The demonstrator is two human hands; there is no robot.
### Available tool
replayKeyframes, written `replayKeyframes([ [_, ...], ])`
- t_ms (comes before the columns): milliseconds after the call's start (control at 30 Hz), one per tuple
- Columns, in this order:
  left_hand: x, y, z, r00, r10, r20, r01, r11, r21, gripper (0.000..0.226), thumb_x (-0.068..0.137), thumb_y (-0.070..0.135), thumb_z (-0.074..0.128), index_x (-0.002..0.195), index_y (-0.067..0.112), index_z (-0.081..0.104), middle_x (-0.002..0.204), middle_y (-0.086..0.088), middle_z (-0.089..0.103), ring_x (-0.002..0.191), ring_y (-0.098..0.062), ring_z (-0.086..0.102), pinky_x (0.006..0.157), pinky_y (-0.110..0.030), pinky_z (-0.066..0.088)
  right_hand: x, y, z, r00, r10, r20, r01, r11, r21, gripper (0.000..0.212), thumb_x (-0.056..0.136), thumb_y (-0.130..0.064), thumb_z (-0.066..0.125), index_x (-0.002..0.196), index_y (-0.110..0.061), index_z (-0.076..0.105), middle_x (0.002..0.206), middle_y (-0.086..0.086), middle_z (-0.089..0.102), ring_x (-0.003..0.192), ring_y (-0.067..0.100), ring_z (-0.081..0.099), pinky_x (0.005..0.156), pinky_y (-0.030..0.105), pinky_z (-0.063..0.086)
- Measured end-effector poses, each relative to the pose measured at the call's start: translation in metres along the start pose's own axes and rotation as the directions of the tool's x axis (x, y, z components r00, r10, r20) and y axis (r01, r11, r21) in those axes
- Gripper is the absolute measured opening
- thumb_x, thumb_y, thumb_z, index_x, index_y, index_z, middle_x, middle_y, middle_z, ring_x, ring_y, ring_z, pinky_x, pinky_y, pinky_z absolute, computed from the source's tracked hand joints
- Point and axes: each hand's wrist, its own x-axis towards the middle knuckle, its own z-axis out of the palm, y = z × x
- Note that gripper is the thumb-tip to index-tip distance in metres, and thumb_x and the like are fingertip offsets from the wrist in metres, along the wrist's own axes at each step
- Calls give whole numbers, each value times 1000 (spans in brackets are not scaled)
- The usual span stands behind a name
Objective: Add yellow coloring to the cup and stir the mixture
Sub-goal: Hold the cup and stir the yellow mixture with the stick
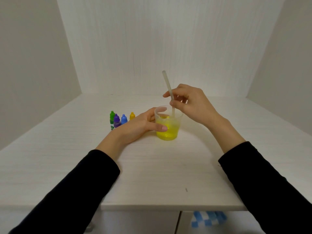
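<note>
Left hand (143, 123) gripped the light, thin-walled plastic cup (168, 125) low on its side, right hand (189, 102) pinching the stiff stirring stick (168, 88) at mid-length; likely tippy, easily squeezed.

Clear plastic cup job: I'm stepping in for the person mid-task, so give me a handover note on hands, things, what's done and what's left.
Left hand: its grip wraps the clear plastic cup, steadying it on the white tabletop.
Right hand: pinches the translucent stirring stick, lower end in the liquid.
Small yellow dropper bottle: standing capped behind the left hand, beside the blue, purple and green bottles.
Done: the liquid is already yellow.
Left: probably finish stirring, then lift the stick out.
</note>
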Motion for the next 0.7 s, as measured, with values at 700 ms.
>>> replayKeyframes([
  [700, 0, 0, 0, 999, 42, 20, -43, 999, 30, 70, 71, 10, 70, 137, 15, 45, 132, -5, 58, 121, -15, 57, 101, -31, 47, -6, -16, 12, 997, 38, 67, -55, 959, 279, 13, 84, -11, 68, 93, -19, 70, 85, 1, 69, 78, 27, 67, 75, 31, 52],
])
